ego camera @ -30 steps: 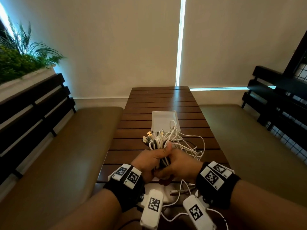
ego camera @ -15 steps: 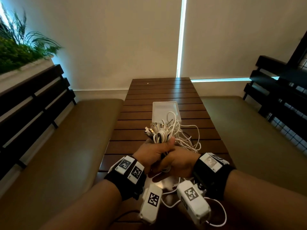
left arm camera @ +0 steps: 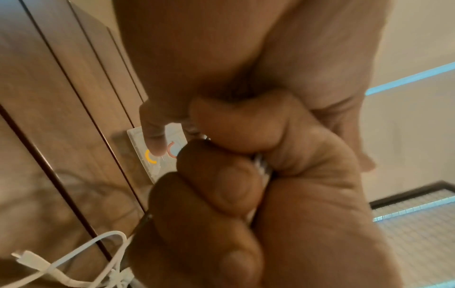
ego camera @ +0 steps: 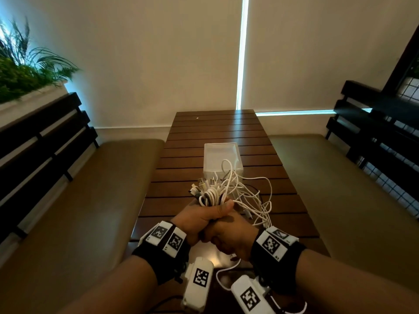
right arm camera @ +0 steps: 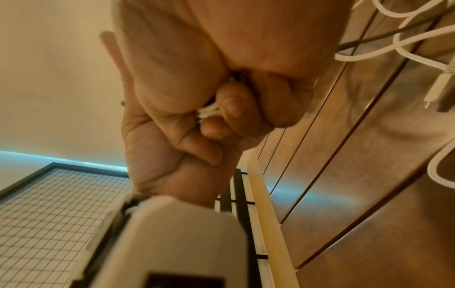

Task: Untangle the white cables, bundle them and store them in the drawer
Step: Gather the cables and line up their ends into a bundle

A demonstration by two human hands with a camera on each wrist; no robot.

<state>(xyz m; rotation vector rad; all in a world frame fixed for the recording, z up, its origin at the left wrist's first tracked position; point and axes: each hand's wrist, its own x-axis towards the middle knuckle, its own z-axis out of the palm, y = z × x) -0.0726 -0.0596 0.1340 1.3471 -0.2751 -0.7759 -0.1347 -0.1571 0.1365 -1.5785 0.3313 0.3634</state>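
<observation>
A bunch of white cables [ego camera: 212,196] sticks up out of my two fists over the near part of the slatted wooden table [ego camera: 217,132]. My left hand [ego camera: 199,219] grips the bunch with its thumb laid across it. My right hand [ego camera: 229,236] is pressed against it from the right, its fingers curled round the same cables [right arm camera: 206,112]. Loose loops [ego camera: 256,196] trail off to the right onto the table. The white drawer box [ego camera: 223,159] stands just behind the bunch. In the left wrist view only a sliver of cable [left arm camera: 262,167] shows between the curled fingers.
A white card with orange and red rings [left arm camera: 157,155] lies on the table under the hands. A loose plug end [left arm camera: 29,259] lies near the front edge. Padded benches [ego camera: 90,200] flank the table on both sides, with dark slatted backs. The wall is beyond the table's far end.
Both hands stay clasped on the cable bunch and have drawn closer together. The right wrist has rolled a little. The loose loops have shifted slightly on the right.
</observation>
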